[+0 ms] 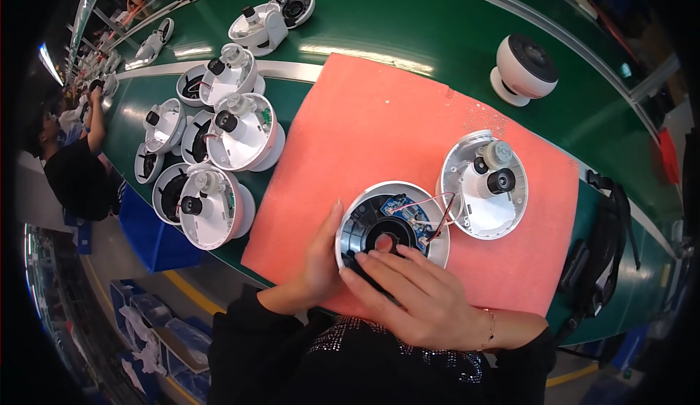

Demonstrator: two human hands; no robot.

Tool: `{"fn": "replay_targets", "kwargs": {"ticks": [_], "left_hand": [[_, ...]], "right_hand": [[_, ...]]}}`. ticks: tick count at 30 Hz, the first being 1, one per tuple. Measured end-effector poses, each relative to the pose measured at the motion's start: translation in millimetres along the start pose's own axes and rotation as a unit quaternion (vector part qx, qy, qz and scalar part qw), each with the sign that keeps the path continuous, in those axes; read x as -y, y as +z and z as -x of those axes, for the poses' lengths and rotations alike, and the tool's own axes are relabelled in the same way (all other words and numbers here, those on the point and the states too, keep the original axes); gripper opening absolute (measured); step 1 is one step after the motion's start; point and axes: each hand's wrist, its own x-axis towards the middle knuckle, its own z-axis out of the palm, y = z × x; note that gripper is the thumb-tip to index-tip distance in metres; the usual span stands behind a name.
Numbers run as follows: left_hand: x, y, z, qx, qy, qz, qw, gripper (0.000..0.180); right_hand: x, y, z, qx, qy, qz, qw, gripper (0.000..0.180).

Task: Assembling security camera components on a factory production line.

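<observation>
A round white housing [392, 224] with a black inner ring and a blue circuit board lies on the salmon-pink mat [379, 128]. My left hand [319, 259] grips its left rim, thumb up along the edge. My right hand [415, 296] lies flat across its near side, fingertips on the black insert. Thin red wires [437, 208] run from the housing to a second white half [485, 185] beside it on the right, which carries a black lens module.
Several open white camera halves [219, 157] crowd the green conveyor belt [408, 26] left of the mat. An assembled white dome camera [523, 68] stands at the far right. A black strap [601, 252] hangs at the belt's right edge. Another person [73, 164] works at far left.
</observation>
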Motion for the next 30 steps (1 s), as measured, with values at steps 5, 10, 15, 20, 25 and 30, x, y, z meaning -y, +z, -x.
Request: {"fn": "replay_targets", "kwargs": {"ticks": [5,10,15,20,25,30], "left_hand": [[8,4,5,-0.012,0.039,-0.028,0.999,0.07],[16,-14,0,0.175,0.073,0.112,0.976,0.071],[4,8,3,0.106,0.071,-0.077,0.989,0.071],[0,-15,-5,0.235,0.145,-0.25,0.928,0.076],[-11,13,-19,0.183,0.131,-0.301,0.927,0.049],[-10,28,-25,0.212,0.394,-0.539,0.713,0.04]], "right_hand": [[0,11,-2,-0.057,0.044,-0.072,0.995,0.036],[-5,7,1,-0.024,0.021,-0.002,0.999,0.037],[-11,-4,12,-0.053,0.04,-0.075,0.995,0.029],[-30,-38,33,-0.027,0.12,-0.275,0.954,0.081],[-41,-37,69,-0.155,0.16,-0.367,0.903,0.069],[-46,-49,94,-0.197,0.223,-0.353,0.887,0.067]]}}
